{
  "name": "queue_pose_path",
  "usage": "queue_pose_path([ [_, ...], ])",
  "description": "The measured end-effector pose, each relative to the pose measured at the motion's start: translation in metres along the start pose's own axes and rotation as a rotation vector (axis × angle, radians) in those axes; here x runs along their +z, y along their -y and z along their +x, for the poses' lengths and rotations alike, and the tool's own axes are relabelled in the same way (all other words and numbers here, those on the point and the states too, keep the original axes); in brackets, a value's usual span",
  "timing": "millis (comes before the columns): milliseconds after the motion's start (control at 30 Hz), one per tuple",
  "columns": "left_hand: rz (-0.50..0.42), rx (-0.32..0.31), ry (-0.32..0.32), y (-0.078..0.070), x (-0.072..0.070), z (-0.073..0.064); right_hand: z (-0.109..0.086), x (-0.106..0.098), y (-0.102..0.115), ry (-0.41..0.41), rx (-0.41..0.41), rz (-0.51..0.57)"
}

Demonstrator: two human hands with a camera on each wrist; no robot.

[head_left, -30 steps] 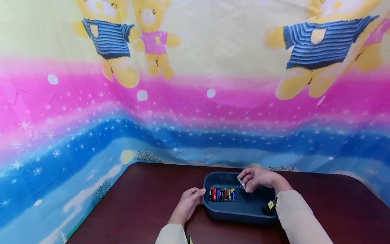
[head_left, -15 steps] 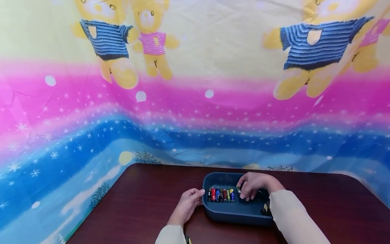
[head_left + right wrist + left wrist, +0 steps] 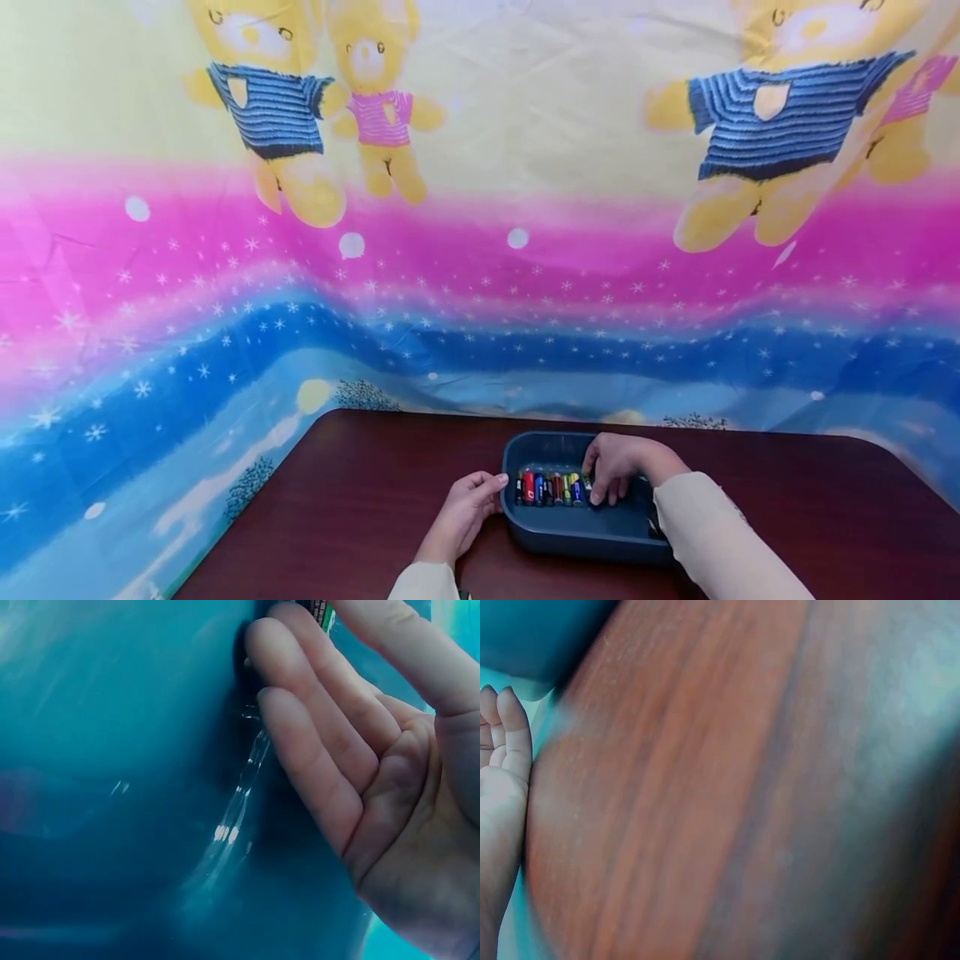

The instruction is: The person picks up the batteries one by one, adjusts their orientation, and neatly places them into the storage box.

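A dark blue plastic tub stands on the table, with several batteries laid side by side in a row on its floor. My right hand reaches down inside and pinches a battery with a green label at the row's right end. Most of that battery is hidden by the fingers; a bit of its label shows at the top of the right wrist view. My left hand holds the tub's left end, thumb on the rim. The left wrist view catches part of this hand beside the tub.
The dark red-brown wooden table has rounded corners. A printed cloth with teddy bears hangs right behind its back edge. Something black lies below the right sleeve, against the tub's right side.
My right hand has lowered the battery into the tub and moved it left, up against the end of the row. My left hand has stayed at the tub's left rim.
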State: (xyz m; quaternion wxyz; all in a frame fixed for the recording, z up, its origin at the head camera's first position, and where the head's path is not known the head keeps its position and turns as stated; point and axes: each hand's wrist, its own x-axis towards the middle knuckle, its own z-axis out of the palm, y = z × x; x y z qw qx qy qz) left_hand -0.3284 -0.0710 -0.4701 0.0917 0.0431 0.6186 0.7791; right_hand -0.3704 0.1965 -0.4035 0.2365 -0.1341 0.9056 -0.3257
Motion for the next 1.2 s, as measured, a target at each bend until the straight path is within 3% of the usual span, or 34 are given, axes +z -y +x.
queue_pose_path([
  [367,-0.005,-0.011,0.004,-0.001,0.0,0.0,0.0,0.006,0.011,-0.026,0.005,-0.157],
  [867,0.007,-0.009,0.006,-0.002,-0.003,0.001,-0.005,0.002,0.016,-0.002,0.041,-0.132],
  [1000,0.015,-0.009,0.012,0.0,0.0,0.003,-0.022,-0.018,0.021,-0.025,0.007,-0.082],
  [1100,0.009,-0.009,0.041,-0.003,0.004,0.008,-0.042,-0.047,0.021,-0.055,-0.084,0.012],
  [1200,0.061,-0.036,0.098,-0.015,0.002,0.013,-0.066,-0.078,0.012,-0.127,-0.164,0.083],
])
